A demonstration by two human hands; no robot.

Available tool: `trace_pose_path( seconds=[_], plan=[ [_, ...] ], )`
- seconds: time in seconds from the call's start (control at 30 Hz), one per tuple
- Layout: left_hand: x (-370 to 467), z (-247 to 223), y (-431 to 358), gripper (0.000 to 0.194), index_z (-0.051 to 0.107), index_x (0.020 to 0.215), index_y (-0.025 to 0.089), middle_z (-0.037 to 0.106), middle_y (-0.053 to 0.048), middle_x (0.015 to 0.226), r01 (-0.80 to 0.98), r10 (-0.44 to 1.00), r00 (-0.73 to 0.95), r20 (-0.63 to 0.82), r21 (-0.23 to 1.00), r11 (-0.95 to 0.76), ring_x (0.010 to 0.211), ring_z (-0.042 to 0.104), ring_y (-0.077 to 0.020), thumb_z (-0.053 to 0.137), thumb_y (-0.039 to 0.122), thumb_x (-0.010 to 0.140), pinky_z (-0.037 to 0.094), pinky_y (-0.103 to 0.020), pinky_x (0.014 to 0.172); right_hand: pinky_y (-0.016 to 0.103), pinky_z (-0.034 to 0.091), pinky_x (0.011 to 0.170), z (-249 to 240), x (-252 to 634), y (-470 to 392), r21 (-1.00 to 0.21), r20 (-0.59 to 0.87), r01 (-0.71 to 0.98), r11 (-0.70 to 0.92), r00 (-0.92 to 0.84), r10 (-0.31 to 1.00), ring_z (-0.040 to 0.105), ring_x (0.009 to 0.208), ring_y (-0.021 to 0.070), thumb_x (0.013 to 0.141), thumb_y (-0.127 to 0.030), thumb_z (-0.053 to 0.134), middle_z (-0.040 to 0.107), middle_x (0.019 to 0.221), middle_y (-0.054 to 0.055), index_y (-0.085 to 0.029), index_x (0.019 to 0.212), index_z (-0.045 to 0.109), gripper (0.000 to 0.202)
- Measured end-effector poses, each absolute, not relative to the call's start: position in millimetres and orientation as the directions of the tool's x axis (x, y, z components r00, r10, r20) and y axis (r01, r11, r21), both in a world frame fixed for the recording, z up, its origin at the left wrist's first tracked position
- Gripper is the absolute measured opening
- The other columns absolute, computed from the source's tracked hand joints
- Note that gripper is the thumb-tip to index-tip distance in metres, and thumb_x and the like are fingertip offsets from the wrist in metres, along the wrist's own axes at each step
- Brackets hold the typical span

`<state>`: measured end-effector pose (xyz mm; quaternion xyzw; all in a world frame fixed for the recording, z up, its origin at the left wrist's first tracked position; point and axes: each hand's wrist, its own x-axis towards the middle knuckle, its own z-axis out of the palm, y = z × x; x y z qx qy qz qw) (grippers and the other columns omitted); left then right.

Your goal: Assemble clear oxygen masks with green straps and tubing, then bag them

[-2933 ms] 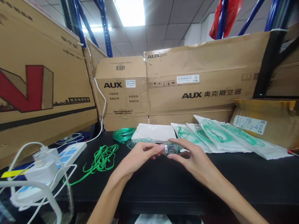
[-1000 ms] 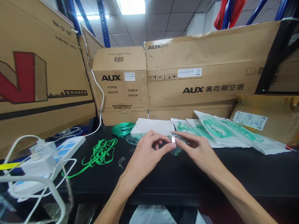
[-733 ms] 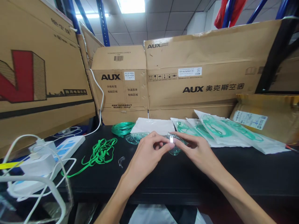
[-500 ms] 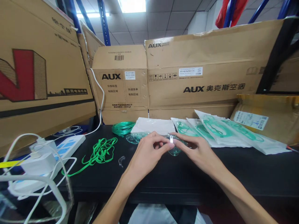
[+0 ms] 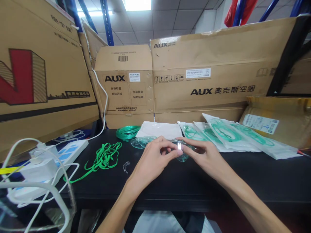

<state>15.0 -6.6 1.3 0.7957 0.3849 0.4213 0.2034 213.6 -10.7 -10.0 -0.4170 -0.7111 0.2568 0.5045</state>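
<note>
Mask (image 5: 182,158) of clear plastic sits between both hands, over the black table (image 5: 194,186). The left hand (image 5: 155,158) is nearly closed, pinching by its shiny strip (image 5: 179,146); the right hand (image 5: 205,155), a little open, grips the other side. It looks light, bendy and maybe slippery (the strip is likely stiffer), so its sides seem best to hold. The strip points up and down; the hands hide the mask's long axis.

Clear, green-tinted plastic pc (image 5: 183,158) w/ shiny silver strip (image 5: 179,146), held btwn L hand (image 5: 156,157) & R hand (image 5: 206,158) over black surface (image 5: 189,186); partly hidden, full shape unclear.
</note>
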Motion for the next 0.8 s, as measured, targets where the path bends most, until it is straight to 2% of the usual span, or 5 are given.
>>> trace_pose_path(
  seconds=[0.17, 0.27, 0.4, 0.63, 0.8],
  plan=[
    [12.9, 1.9, -7.6, 0.03, 0.07, 0.111, 0.028, 0.061, 0.002, 0.1, 0.489, 0.753, 0.322, 0.574, 0.58, -0.652, 0.074, 0.054, -0.013, 0.078, 0.04, 0.085, 0.045, -0.027, 0.074, 0.045, 0.052, 0.102, -9.4, 214.0, -10.5, -0.761, 0.5, 0.368, 0.534, -0.192, 0.845, 0.066, 0.121, 0.0291, 0.094, -0.037, 0.064, 0.074, 0.126, 0.004, -0.032, 0.125, 0.074, 0.033],
    [11.7, 2.7, -7.0, 0.033, 0.065, 0.123, 0.031, 0.064, 0.002, 0.118, 0.462, 0.68, 0.415, 0.605, 0.503, -0.73, 0.095, 0.06, -0.0146, 0.073, 0.033, 0.091, 0.047, -0.027, 0.088, 0.044, 0.052, 0.1, -9.6, 216.3, -9.0, -0.737, 0.499, 0.419, 0.531, -0.194, 0.845, 0.067, 0.116, 0.0289, 0.095, -0.04, 0.063, 0.074, 0.125, 0.005, -0.031, 0.123, 0.075, 0.032],
    [10.0, 2.7, -5.8, 0.03, 0.068, 0.122, 0.031, 0.068, 0.003, 0.125, 0.458, 0.609, 0.496, 0.619, 0.41, -0.789, 0.119, 0.058, -0.0178, 0.071, 0.031, 0.092, 0.041, -0.03, 0.105, 0.043, 0.052, 0.099, -10.5, 218.0, -6.8, -0.74, 0.48, 0.422, 0.524, -0.214, 0.85, 0.068, 0.112, 0.0286, 0.094, -0.043, 0.063, 0.075, 0.121, 0.006, -0.03, 0.12, 0.076, 0.033],
    [7.4, 4.4, -6.9, 0.038, 0.067, 0.126, 0.031, 0.069, 0.001, 0.129, 0.501, 0.609, 0.515, 0.603, 0.365, -0.785, 0.121, 0.059, -0.0218, 0.075, 0.035, 0.089, 0.042, -0.036, 0.106, 0.039, 0.056, 0.085, -7.3, 217.1, -10.2, -0.785, 0.436, 0.38, 0.489, -0.222, 0.872, 0.071, 0.098, 0.0264, 0.093, -0.048, 0.061, 0.076, 0.108, 0.007, -0.027, 0.118, 0.073, 0.035],
    [2.5, 6.6, -6.4, 0.035, 0.068, 0.125, 0.032, 0.07, 0.001, 0.128, 0.533, 0.635, 0.504, 0.585, 0.368, -0.762, 0.119, 0.061, -0.0221, 0.072, 0.038, 0.091, 0.043, -0.037, 0.105, 0.036, 0.055, 0.084, -6.5, 227.2, -13.0, -0.793, 0.38, 0.374, 0.481, -0.314, 0.87, 0.068, 0.1, 0.023, 0.084, -0.043, 0.074, 0.068, 0.123, 0.004, -0.03, 0.125, 0.062, 0.045]
  ],
)
